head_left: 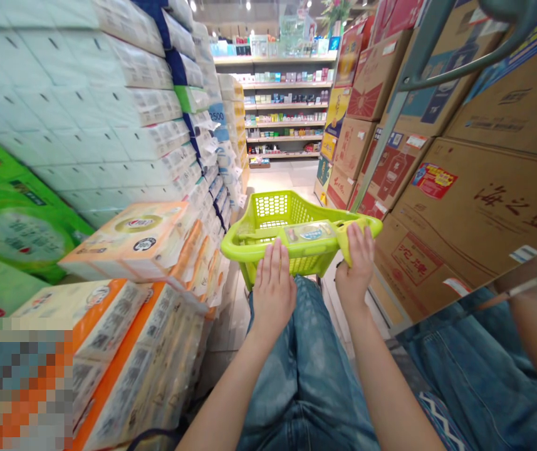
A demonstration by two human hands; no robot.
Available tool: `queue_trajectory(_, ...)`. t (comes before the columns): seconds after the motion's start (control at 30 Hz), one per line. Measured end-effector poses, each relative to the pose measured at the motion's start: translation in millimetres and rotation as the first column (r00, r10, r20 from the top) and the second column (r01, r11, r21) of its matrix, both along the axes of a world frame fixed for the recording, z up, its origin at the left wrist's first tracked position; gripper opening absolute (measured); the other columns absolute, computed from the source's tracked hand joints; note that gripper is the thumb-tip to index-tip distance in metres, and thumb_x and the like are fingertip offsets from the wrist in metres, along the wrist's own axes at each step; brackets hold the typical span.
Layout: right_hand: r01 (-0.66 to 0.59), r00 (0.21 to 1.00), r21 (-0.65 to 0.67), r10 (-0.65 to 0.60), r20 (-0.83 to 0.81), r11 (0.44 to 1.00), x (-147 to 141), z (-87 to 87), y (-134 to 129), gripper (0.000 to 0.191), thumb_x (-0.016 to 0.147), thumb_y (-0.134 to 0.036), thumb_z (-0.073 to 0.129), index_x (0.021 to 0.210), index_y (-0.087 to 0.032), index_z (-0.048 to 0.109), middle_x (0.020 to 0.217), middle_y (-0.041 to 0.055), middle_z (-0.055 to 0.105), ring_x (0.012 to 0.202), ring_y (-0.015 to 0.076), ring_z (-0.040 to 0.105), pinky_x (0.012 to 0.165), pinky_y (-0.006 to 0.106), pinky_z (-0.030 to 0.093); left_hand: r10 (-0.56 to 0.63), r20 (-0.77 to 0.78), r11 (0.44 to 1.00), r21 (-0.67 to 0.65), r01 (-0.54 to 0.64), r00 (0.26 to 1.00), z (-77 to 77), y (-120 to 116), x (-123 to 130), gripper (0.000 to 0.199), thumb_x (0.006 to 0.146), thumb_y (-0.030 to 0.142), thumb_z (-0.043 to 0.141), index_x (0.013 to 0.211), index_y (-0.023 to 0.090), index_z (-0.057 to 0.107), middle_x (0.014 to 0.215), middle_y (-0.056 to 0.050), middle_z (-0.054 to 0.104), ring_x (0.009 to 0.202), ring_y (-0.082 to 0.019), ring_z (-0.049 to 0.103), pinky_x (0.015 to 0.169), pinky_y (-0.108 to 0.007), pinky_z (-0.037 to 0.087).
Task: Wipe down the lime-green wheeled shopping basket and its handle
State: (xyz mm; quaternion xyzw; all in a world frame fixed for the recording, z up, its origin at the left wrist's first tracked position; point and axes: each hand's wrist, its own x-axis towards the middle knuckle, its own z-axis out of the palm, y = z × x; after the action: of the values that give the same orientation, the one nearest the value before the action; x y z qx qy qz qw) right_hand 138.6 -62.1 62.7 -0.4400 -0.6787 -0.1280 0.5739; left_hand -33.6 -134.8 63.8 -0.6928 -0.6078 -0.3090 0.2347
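Left grip open, fingers extended on green basket rim; right grip over yellow cloth at rim, thumb side unclear, can't tell how closed.

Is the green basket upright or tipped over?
Upright: the basket has its open top facing up, its latticed walls reaching down from the rim.

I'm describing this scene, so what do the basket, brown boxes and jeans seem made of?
Basket: probably plastic, slightly glossy, given its smooth rim and lattice walls. Boxes: likely matte cardboard, with flat printed faces. Jeans: seemingly faded denim, with creases and seams.
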Motion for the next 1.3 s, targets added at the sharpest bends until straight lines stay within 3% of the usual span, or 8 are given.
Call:
queue_trajectory(0.17, 0.062, 0.994, -0.005, -0.062, -0.091, 0.998, 4.3, -2.2, 6.1, 0.086, 0.07, 0.0, 0.035, 0.152, -0.023, 0.038, 0.155, 0.0047, 0.045, 0.152, 0.0253, 0.023, 0.121, 0.06, 0.024, 0.001, 0.038, 1.0, -0.004, 0.0, 0.999, 0.4, -1.0, 4.2, 0.073, 0.091, 0.015, 0.045, 0.157, 0.006, 0.015, 0.16, -0.019, 0.031, 0.152, -0.028, 0.022, 0.12, -0.046, 0.03)
queue_trajectory(0.27, 0.026, 0.992, -0.027, -0.029, -0.124, 0.999, -23.5, -3.0, -8.8, 0.083, 0.075, -0.001, 0.034, 0.155, -0.024, 0.032, 0.157, 0.0047, 0.042, 0.153, 0.0248, 0.019, 0.121, 0.06, 0.023, -0.012, 0.065, 1.0, -0.015, 0.013, 0.998, 0.4, -1.3, 4.7, 0.075, 0.09, 0.018, 0.047, 0.157, 0.005, 0.014, 0.161, -0.02, 0.029, 0.152, -0.03, 0.02, 0.12, -0.048, 0.029)
queue_trajectory(0.5, -0.166, 0.982, -0.014, 0.167, 0.083, 0.986, -82.8, -4.7, -42.5, 0.063, 0.092, -0.006, 0.034, 0.152, -0.026, 0.039, 0.143, 0.0041, 0.058, 0.152, 0.0191, 0.022, 0.125, 0.053, 0.017, -0.046, 0.032, 0.999, -0.006, 0.046, 0.998, -1.9, -1.2, -6.0, 0.069, 0.091, 0.013, 0.041, 0.156, 0.007, 0.019, 0.16, -0.021, 0.031, 0.152, -0.028, 0.02, 0.119, -0.05, 0.032)
queue_trajectory(0.63, -0.168, 0.975, 0.015, 0.164, 0.152, 0.986, -74.6, -9.8, -39.3, 0.058, 0.095, -0.007, 0.036, 0.15, -0.025, 0.042, 0.141, 0.0048, 0.06, 0.151, 0.019, 0.025, 0.125, 0.052, 0.018, -0.025, 0.026, 1.0, -0.008, 0.025, 0.999, -2.9, -0.6, -6.6, 0.069, 0.091, 0.015, 0.045, 0.155, 0.005, 0.021, 0.159, -0.022, 0.033, 0.152, -0.028, 0.021, 0.119, -0.05, 0.032)
queue_trajectory(0.77, -0.119, 0.966, 0.048, 0.105, 0.236, 0.992, -45.6, -12.0, -26.0, 0.063, 0.092, -0.003, 0.035, 0.15, -0.028, 0.041, 0.143, 0.0034, 0.059, 0.151, 0.0187, 0.026, 0.124, 0.052, 0.021, -0.018, 0.02, 1.0, 0.003, 0.018, 1.0, -1.9, 0.0, -3.5, 0.072, 0.092, 0.016, 0.045, 0.157, 0.006, 0.016, 0.159, -0.02, 0.033, 0.152, -0.027, 0.021, 0.12, -0.047, 0.03)
queue_trajectory(1.03, 0.058, 0.998, 0.028, -0.058, 0.017, 0.998, 18.8, -3.8, 7.8, 0.078, 0.075, 0.0, 0.035, 0.149, -0.024, 0.043, 0.15, 0.0055, 0.051, 0.149, 0.0233, 0.03, 0.121, 0.057, 0.026, -0.021, 0.034, 1.0, 0.0, 0.021, 0.999, 1.8, -1.4, 0.7, 0.074, 0.091, 0.014, 0.044, 0.157, 0.008, 0.013, 0.159, -0.019, 0.034, 0.151, -0.027, 0.023, 0.12, -0.045, 0.03)
queue_trajectory(1.2, -0.023, 0.992, -0.1, 0.01, -0.125, 0.995, -12.8, 7.4, -13.7, 0.082, 0.072, 0.0, 0.034, 0.151, -0.024, 0.041, 0.156, 0.0024, 0.043, 0.152, 0.0226, 0.021, 0.123, 0.057, 0.022, -0.007, 0.05, 1.0, 0.004, 0.007, 0.999, -1.4, 0.4, 3.8, 0.075, 0.091, 0.016, 0.046, 0.157, 0.006, 0.013, 0.159, -0.02, 0.033, 0.152, -0.028, 0.021, 0.12, -0.047, 0.029)
queue_trajectory(1.3, -0.123, 0.992, -0.139, 0.119, -0.035, 0.983, -48.8, 11.6, -33.7, 0.077, 0.078, 0.0, 0.032, 0.149, -0.025, 0.043, 0.155, 0.002, 0.045, 0.153, 0.0211, 0.021, 0.124, 0.057, 0.017, -0.005, 0.04, 1.0, 0.001, 0.005, 0.999, -2.8, 0.5, 1.9, 0.074, 0.091, 0.017, 0.046, 0.157, 0.005, 0.014, 0.159, -0.021, 0.032, 0.153, -0.028, 0.019, 0.12, -0.048, 0.029)
